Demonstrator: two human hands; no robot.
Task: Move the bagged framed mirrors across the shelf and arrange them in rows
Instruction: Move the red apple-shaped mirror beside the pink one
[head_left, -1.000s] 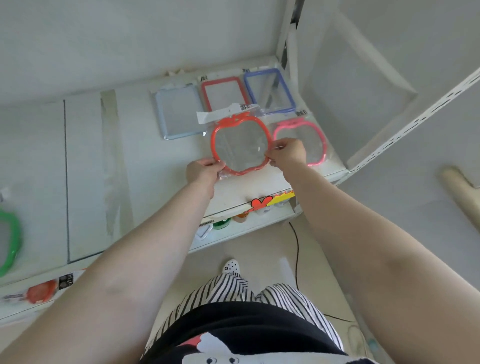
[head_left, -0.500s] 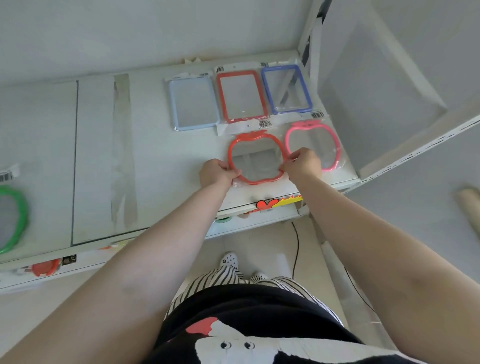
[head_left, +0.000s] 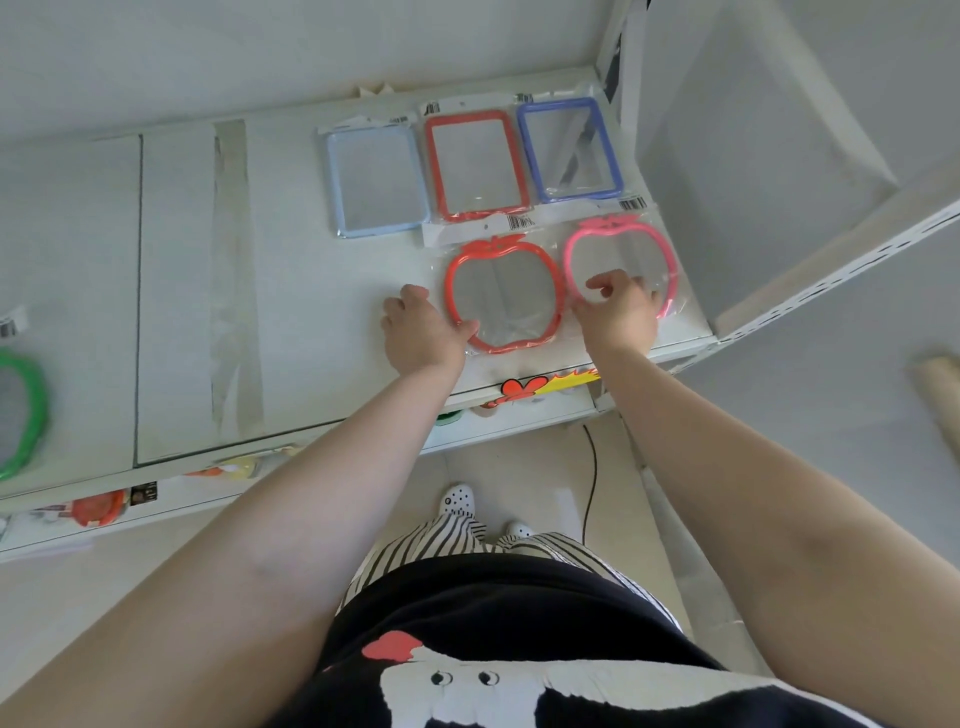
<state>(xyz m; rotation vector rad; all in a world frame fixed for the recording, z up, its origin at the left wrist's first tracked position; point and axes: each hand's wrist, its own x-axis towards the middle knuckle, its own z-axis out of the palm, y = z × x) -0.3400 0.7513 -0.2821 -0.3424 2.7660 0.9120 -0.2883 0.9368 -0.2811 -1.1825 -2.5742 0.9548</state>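
**Two apple mirrors side by side, one hand on each**

Covering the near part of the pink apple mirror, the right hand hides that stretch of frame; its fingers are curled over the crinkled clear bag, but whether they pinch the plastic or only rest on it cannot be told. The left hand pinches the near-left edge of the red apple mirror, thumb on the rim. Both mirrors lie flat on the white shelf near its front right corner, just beside each other, each a rounded apple outline with a leaf tab at the far side, sealed in glossy film with a barcode strip.

Behind them sits a row of three rectangular mirrors with rounded corners: a pale blue mirror, a red rectangular mirror and a dark blue mirror, all bagged. A green mirror is cut off by the left picture edge. A strip of clear tape runs across the shelf.
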